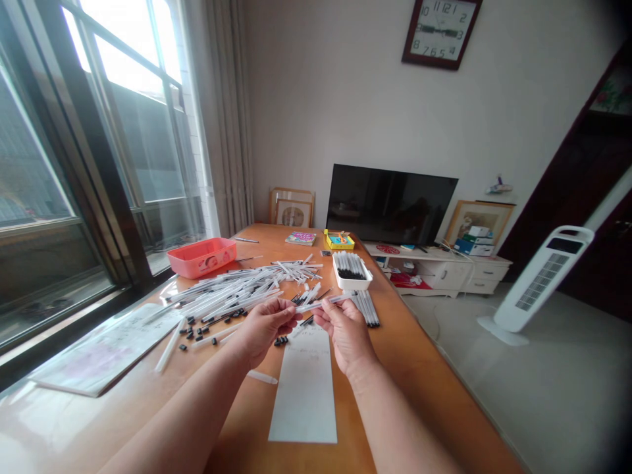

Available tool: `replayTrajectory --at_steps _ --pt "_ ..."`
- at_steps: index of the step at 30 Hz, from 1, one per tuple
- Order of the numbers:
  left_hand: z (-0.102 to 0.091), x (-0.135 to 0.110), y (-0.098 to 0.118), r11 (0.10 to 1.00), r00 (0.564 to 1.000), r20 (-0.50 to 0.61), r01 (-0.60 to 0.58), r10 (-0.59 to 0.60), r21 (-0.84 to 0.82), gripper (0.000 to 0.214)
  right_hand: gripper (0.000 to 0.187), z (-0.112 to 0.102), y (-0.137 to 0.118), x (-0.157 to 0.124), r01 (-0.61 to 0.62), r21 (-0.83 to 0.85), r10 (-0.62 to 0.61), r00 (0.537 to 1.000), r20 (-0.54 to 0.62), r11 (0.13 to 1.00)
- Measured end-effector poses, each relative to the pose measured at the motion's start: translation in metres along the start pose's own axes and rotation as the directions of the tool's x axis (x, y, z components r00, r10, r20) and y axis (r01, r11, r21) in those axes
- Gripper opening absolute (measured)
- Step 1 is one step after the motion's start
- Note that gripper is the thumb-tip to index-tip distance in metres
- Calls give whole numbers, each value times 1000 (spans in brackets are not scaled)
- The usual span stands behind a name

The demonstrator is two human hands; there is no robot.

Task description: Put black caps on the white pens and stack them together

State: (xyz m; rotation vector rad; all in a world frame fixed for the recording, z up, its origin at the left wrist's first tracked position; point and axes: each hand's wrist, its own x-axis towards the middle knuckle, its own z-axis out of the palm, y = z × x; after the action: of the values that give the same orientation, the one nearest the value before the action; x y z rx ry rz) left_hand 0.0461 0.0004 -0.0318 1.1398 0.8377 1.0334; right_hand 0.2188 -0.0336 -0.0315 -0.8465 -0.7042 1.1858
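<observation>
A clear-barrelled pen [310, 307] lies nearly level between my hands above the table. My left hand [266, 329] pinches its left end, and the fingertips hide that tip. Further right, my right hand [347, 334] grips the barrel between thumb and fingers. Under them lies a long white paper sheet [303, 401] with faint writing. A large heap of translucent pen barrels [227, 293] spreads to the left, with small black caps [214, 340] scattered in front. Behind my right hand stands a white tray [355, 284] of black-tipped pens, beside a row of pens [365, 308] on the tabletop.
A red plastic basket [202, 262] sits at the table's left edge, near a flat booklet [108, 352]. Further back are a yellow box [340, 242] and a colourful book [301, 238]. A television [390, 204] and a white tower fan [543, 283] stand beyond the wooden table [405, 375].
</observation>
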Motion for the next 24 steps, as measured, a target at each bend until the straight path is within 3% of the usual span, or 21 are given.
replayTrajectory --at_steps 6,24 --pt "1 -2 -1 995 999 37 17 -20 103 35 34 -1 1 2 -6 -50 6 1000 10 999" --pt "7 -6 1 980 997 48 -67 59 189 33 35 -2 0 2 -9 -74 12 999 37 997"
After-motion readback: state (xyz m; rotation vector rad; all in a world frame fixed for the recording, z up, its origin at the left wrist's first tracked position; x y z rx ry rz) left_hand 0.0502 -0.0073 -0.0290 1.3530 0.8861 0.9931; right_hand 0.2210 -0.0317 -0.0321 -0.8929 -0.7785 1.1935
